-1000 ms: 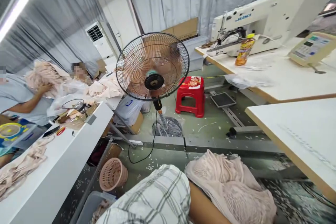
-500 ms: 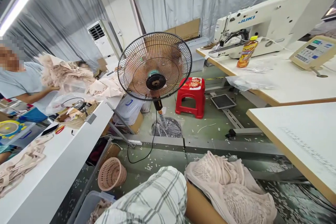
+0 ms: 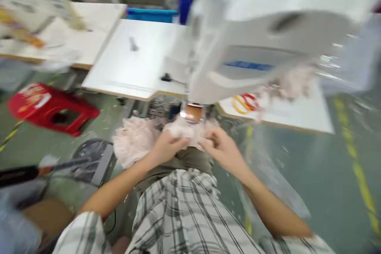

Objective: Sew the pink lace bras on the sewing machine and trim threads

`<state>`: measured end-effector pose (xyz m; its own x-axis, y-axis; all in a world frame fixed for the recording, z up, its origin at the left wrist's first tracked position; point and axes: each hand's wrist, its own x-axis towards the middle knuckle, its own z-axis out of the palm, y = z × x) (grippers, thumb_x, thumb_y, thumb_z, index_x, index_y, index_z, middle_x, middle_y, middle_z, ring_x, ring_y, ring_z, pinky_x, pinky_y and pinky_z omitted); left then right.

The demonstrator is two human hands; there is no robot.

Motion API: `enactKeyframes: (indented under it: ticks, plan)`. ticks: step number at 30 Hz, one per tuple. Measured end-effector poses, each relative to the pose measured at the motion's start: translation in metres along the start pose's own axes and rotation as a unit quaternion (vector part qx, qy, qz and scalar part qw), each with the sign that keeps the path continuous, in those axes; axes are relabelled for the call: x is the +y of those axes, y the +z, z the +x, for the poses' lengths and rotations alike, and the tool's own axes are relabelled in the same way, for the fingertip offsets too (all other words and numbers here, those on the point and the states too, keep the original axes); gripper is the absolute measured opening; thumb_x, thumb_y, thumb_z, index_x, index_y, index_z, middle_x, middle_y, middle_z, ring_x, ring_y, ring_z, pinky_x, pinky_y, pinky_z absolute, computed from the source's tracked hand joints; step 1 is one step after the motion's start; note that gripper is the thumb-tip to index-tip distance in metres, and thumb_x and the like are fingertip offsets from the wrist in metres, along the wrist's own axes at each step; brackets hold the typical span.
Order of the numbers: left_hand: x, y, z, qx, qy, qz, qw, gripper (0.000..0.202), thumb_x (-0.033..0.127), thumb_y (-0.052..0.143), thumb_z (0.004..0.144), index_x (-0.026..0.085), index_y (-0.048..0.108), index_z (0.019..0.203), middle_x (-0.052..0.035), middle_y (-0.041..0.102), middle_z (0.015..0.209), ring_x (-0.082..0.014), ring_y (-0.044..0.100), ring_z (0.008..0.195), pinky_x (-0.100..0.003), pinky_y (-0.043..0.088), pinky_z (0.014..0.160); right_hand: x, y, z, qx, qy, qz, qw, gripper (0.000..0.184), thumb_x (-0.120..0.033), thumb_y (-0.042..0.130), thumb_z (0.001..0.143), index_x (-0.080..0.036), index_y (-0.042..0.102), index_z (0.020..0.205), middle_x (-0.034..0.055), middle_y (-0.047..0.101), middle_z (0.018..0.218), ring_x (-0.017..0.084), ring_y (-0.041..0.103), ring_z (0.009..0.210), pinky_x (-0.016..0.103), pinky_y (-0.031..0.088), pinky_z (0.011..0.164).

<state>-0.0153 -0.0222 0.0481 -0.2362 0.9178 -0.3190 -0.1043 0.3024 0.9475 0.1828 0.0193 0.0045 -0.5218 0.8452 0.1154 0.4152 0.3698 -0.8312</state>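
A pale pink fabric piece (image 3: pixel 190 131) lies in front of me below the head of a white sewing machine (image 3: pixel 253 35). My left hand (image 3: pixel 169 145) pinches its left edge, and my right hand (image 3: pixel 222 150) grips its right side with curled fingers. The machine's lower end, with an orange-brown plate (image 3: pixel 193 112), is just beyond my fingertips. Left of my left hand, a bunched heap of similar ruffled pink fabric (image 3: pixel 135 141) sits near my lap. Motion blur hides the fine detail of the fabric and fingers.
White table boards (image 3: pixel 133 59) flank the machine. Yellow and red rings (image 3: pixel 247 103) lie on the right board beside more pink fabric. At left are a red stool (image 3: pixel 53 107) and a fan base (image 3: pixel 92 158). A clear plastic sheet (image 3: pixel 274 178) hangs at right.
My view has swung right and down from the fan and the neighbouring machine to the machine before me. Both my hands now show, closed on pink fabric; earlier only one forearm was visible.
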Motion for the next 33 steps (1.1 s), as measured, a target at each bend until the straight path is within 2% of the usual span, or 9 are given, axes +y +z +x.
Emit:
enactKeyframes:
  ticks: [2,5,10,14,19,22,28,31,33]
  plan:
    - [-0.005,0.009,0.015,-0.121,-0.006,0.035,0.992,0.009,0.023,0.079,0.069,0.016,0.072,0.067,-0.0004,0.066,0.061,-0.0162,0.057,0.062,-0.025,0.046,0.063,0.006,-0.016,-0.005,0.005,0.076,-0.026,0.997,0.013,-0.028,0.064,0.087,-0.022,0.053,0.087,-0.0051,0.057,0.068,0.011,0.047,0.052,0.022,0.037,0.050]
    - [-0.002,0.013,0.015,-0.180,0.019,0.121,0.976,0.014,0.031,0.070,0.080,0.018,0.075,0.081,-0.0021,0.069,0.071,-0.0167,0.058,0.067,-0.024,0.046,0.065,0.002,-0.023,0.001,-0.024,0.094,-0.008,0.995,0.014,-0.024,0.061,0.085,-0.023,0.048,0.088,-0.0073,0.053,0.065,0.009,0.043,0.050,0.023,0.031,0.051]
    - [0.007,0.024,0.004,-0.167,0.034,0.155,0.973,0.020,0.032,0.071,0.079,0.018,0.077,0.091,-0.0047,0.074,0.084,-0.0214,0.062,0.080,-0.026,0.048,0.072,-0.006,-0.027,0.003,-0.040,0.060,0.004,0.997,0.013,-0.021,0.057,0.085,-0.023,0.045,0.087,-0.0072,0.050,0.066,0.010,0.042,0.053,0.024,0.029,0.056]
    - [0.005,0.031,0.009,-0.155,0.047,0.188,0.969,0.013,0.030,0.072,0.078,0.017,0.077,0.080,-0.0020,0.071,0.071,-0.0178,0.058,0.067,-0.024,0.044,0.062,-0.004,-0.032,0.001,-0.047,0.051,0.012,0.998,0.010,-0.020,0.056,0.085,-0.022,0.048,0.088,-0.0055,0.054,0.071,0.011,0.048,0.060,0.024,0.031,0.059]
    - [0.001,0.030,0.017,-0.175,0.035,0.204,0.963,0.016,0.032,0.073,0.079,0.016,0.075,0.078,-0.0018,0.071,0.071,-0.0160,0.059,0.065,-0.024,0.044,0.062,0.005,-0.038,0.009,-0.071,0.063,0.034,0.995,0.014,-0.021,0.060,0.085,-0.022,0.061,0.099,-0.0025,0.068,0.085,0.014,0.060,0.077,0.025,0.038,0.068]
    - [-0.003,0.028,0.024,-0.188,0.024,0.209,0.959,0.019,0.034,0.073,0.080,0.015,0.075,0.076,-0.0027,0.071,0.070,-0.0167,0.060,0.066,-0.025,0.047,0.063,0.013,-0.038,0.014,-0.103,0.059,0.057,0.991,0.009,-0.025,0.062,0.084,-0.021,0.069,0.085,-0.0016,0.069,0.083,0.014,0.060,0.079,0.026,0.039,0.069]
    - [-0.012,0.030,0.033,-0.165,-0.058,0.136,0.975,0.026,0.038,0.081,0.070,0.013,0.075,0.072,-0.0055,0.073,0.071,-0.0175,0.063,0.064,-0.026,0.050,0.060,0.019,-0.030,0.012,-0.104,0.196,0.232,0.947,0.014,-0.030,0.064,0.081,-0.018,0.070,0.080,-0.0041,0.059,0.065,0.009,0.050,0.059,0.022,0.035,0.055]
    - [-0.014,0.034,0.031,-0.138,-0.085,0.096,0.982,0.027,0.037,0.084,0.066,0.012,0.074,0.071,-0.0052,0.073,0.070,-0.0166,0.063,0.062,-0.026,0.051,0.060,0.015,-0.028,0.009,-0.090,0.223,0.295,0.925,0.015,-0.031,0.065,0.080,-0.017,0.070,0.081,-0.0038,0.059,0.067,0.009,0.049,0.059,0.022,0.034,0.054]
    - [-0.014,0.037,0.029,-0.124,-0.085,0.091,0.984,0.026,0.036,0.083,0.067,0.012,0.074,0.073,-0.0048,0.073,0.071,-0.0162,0.064,0.064,-0.026,0.051,0.062,0.011,-0.030,0.007,-0.081,0.228,0.288,0.926,0.016,-0.032,0.064,0.081,-0.017,0.070,0.082,-0.0037,0.059,0.066,0.009,0.048,0.057,0.022,0.033,0.053]
